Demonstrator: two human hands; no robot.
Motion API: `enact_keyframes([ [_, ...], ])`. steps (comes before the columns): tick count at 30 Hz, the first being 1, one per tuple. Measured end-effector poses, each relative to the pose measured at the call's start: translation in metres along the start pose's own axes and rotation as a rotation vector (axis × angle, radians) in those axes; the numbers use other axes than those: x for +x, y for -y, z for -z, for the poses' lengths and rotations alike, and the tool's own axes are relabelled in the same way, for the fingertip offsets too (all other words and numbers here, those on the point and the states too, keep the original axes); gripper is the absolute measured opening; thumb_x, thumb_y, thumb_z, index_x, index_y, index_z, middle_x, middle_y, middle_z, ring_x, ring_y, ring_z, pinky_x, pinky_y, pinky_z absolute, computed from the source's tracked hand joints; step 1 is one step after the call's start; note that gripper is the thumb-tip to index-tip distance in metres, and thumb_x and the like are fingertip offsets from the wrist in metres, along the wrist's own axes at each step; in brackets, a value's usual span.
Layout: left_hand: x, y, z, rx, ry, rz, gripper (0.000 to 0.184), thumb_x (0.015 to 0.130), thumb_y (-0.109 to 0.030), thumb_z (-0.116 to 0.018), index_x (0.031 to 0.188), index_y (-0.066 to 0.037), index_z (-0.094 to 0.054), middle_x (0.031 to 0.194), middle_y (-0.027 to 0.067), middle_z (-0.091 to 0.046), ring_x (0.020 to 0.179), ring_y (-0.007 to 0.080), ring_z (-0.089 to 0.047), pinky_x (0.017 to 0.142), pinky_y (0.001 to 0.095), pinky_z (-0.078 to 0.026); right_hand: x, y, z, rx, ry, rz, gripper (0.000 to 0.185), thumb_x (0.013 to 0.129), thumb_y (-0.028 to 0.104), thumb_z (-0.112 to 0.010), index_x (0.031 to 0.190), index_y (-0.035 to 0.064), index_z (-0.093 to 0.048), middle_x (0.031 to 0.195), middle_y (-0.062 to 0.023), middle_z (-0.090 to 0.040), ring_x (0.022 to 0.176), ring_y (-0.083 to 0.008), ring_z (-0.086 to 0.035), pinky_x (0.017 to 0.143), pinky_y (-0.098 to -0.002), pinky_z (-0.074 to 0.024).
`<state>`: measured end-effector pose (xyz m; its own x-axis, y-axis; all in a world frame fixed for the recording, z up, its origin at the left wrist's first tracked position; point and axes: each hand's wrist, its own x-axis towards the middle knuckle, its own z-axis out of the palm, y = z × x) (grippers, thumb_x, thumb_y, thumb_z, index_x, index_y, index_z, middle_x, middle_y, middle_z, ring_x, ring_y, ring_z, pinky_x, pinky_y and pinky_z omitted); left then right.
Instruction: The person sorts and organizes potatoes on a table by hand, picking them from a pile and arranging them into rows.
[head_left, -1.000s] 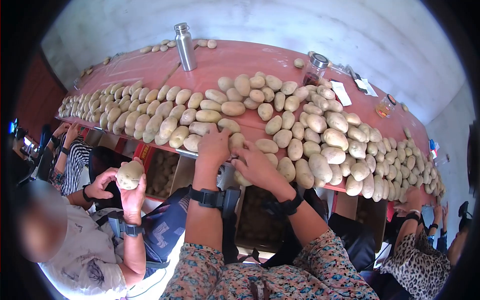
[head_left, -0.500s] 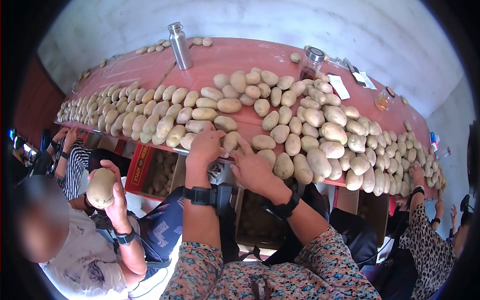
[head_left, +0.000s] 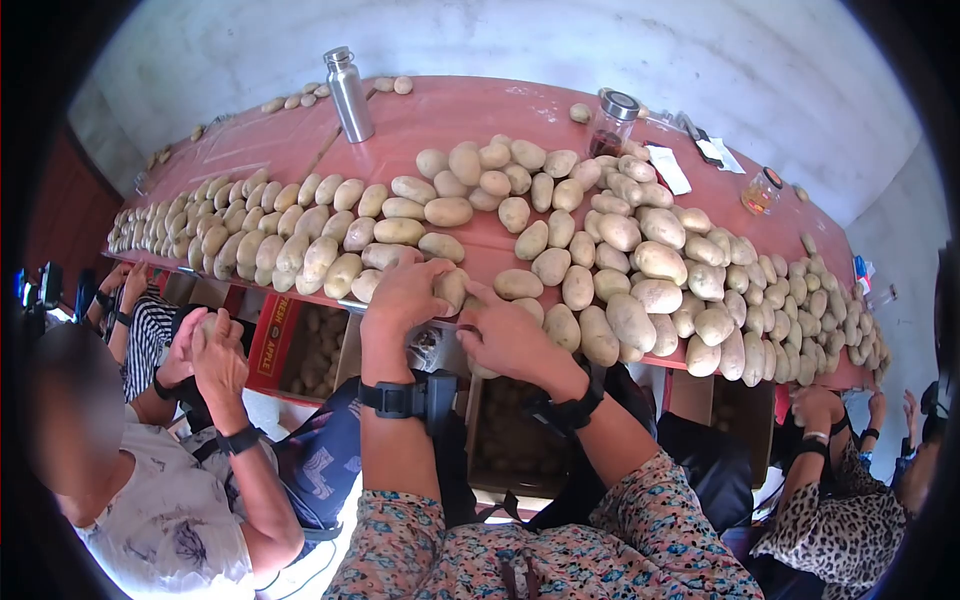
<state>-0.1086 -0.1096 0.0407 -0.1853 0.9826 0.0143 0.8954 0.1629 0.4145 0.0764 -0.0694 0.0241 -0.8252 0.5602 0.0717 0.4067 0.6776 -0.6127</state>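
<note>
At the near edge of the red table (head_left: 490,258), a pale yellow potato (head_left: 452,289) sits between my two hands. My left hand (head_left: 402,292) is closed on its left side, fingertips over the top. From the right, my right hand (head_left: 510,338) grips the same potato, with the index finger against its side and the other fingers curled and partly hidden. Rows of potatoes (head_left: 318,258) stretch away to the left of my hands. A larger heap of potatoes (head_left: 630,320) lies close by on the right.
Below the table edge are a red cardboard box (head_left: 268,345) and an open box of potatoes (head_left: 520,440). A steel bottle (head_left: 348,98) and a glass jar (head_left: 612,125) stand farther back. Co-workers sit on both sides; the left one's hands (head_left: 212,365) are raised together.
My hands stay around the potato, with little movement. The left co-worker's hands have come together around a potato. On the right, a co-worker's hand has drawn back from the heap.
</note>
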Motion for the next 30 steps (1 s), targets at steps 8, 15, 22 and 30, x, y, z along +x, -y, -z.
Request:
enact_keyframes([
  [8,0.003,-0.001,0.0,-0.022,0.028,0.104,0.049,0.068,-0.028,-0.078,0.113,-0.017,-0.064,0.114,0.0149,-0.054,0.109,0.0373,-0.053,0.095,0.0436,-0.045,0.01,-0.046,0.036,1.444,-0.161,-0.234,0.027,0.098,0.023,-0.047,0.114,0.0042,-0.059,0.113,-0.0126,-0.06,0.095,-0.0235,-0.064,0.08,-0.0381,-0.0531],
  [15,0.0,-0.03,-0.007,0.156,-0.111,0.133,0.05,0.071,-0.037,-0.078,0.117,-0.021,-0.064,0.118,0.0102,-0.055,0.114,0.0356,-0.05,0.09,0.049,-0.048,0.015,-0.051,0.032,1.716,-0.207,-0.23,0.039,0.097,0.013,-0.046,0.135,0.004,-0.039,0.111,-0.0126,-0.054,0.098,-0.0277,-0.061,0.082,-0.0395,-0.0546],
  [22,0.008,-0.03,-0.014,0.208,0.024,0.133,0.048,0.075,-0.029,-0.073,0.121,-0.021,-0.062,0.122,0.0041,-0.057,0.118,0.034,-0.05,0.094,0.0453,-0.046,0.019,-0.042,0.028,1.405,-0.279,-0.166,0.053,0.091,0.008,-0.056,0.141,0.0033,-0.037,0.115,-0.0134,-0.054,0.104,-0.0247,-0.058,0.087,-0.0393,-0.0524],
  [30,-0.01,-0.031,-0.006,0.234,0.061,0.052,0.073,0.063,-0.024,-0.083,0.13,-0.02,-0.053,0.125,0.0028,-0.054,0.124,0.0342,-0.043,0.093,0.0545,-0.047,0.055,-0.04,-0.001,0.151,-0.661,0.002,0.055,0.086,0.015,-0.062,0.136,0.0041,-0.044,0.122,-0.0168,-0.056,0.113,-0.0308,-0.056,0.095,-0.0406,-0.0455],
])
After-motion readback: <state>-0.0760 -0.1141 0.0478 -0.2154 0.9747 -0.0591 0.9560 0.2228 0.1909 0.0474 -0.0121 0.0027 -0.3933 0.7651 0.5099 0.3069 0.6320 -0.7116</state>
